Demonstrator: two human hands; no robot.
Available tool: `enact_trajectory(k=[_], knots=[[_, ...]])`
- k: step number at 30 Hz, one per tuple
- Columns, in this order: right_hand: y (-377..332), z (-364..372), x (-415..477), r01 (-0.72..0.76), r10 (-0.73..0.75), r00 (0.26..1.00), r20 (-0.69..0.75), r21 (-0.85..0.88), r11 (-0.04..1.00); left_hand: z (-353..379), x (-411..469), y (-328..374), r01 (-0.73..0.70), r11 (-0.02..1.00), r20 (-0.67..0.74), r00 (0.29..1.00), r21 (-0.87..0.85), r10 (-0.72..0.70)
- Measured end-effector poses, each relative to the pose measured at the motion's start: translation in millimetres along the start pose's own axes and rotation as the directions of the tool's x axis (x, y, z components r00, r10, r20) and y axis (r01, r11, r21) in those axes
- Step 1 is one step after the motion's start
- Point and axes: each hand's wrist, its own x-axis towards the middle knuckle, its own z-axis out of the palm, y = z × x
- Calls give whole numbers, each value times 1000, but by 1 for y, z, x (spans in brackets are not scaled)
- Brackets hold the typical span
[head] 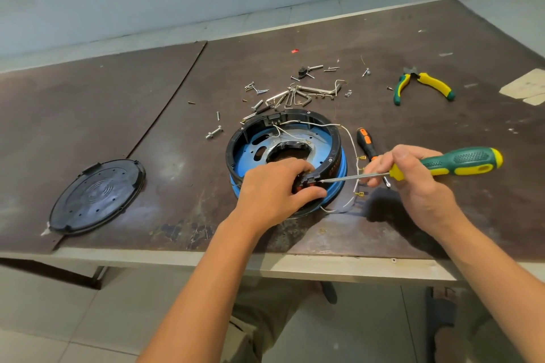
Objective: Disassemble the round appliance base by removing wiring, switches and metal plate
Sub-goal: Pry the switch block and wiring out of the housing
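Note:
The round appliance base [330,138], a black ring with a blue metal plate [250,153] inside, lies open side up near the table's front edge. White wires [351,141] with brass terminals trail out over its right rim. My left hand [277,188] grips a black switch block [309,181] at the ring's near rim. My right hand [413,183] holds a green and yellow screwdriver [460,160]; its shaft runs left and the tip touches the switch block.
A black round cover [97,196] lies at the left. Several loose screws and bent metal brackets [295,97] are scattered behind the base. Green and yellow pliers [421,84] rest at the back right. A black and orange screwdriver [367,144] lies beside the base.

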Motion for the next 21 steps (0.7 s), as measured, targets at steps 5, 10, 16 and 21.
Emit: enact_trajectory(k=[5,10,16,21], knots=[[-8,13,3,-79,82,995,-53,52,995,1,0,-2,-16,1000,-16,1000,26,16],[-9,14,0,-37,39,998,-40,29,999,2,-1,0,-53,995,11,999,88,52],[-14,18,-2,-42,41,999,-20,-8,999,4,0,4,-92,977,30,996,192,88],[-17,24,5,-282,288,954,-87,73,957,4,1,2,-143,963,49,990,226,136]])
